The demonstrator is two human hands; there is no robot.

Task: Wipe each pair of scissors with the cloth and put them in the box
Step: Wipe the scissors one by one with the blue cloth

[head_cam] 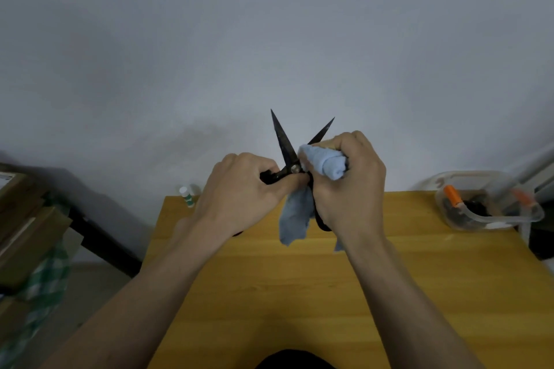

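— Two hands are working on one pair of scissors (289, 159) above the counter (269, 293). Where are we holding it?

— We are gripping the handle end with the left hand (239, 186), fingers (287, 181) curled tight just below the pivot. The blades are spreading open and pointing up and away from us, toward the wall.

— And the cloth (323, 163)?

— We are clutching it in the right hand (349, 183), bunched into a roll, with a loose tail hanging down between the wrists. The roll is pressing against the base of the right-hand blade, right beside the pivot.

— So which way is the wipe going to run?

— We are judging that it should travel along that blade's long axis, from the pivot outward to the tip, up and to the right. The right hand is the nearer one and is already sitting on that blade; the left blade is standing bare.

— Where is the box (488, 204)?

— We are seeing it at the far right edge of the counter, well apart from the hands, on the right hand's side. It is already holding some orange-handled things, too blurred to name.

— Anything else?

— A small bottle (187, 196) is standing at the far left corner.
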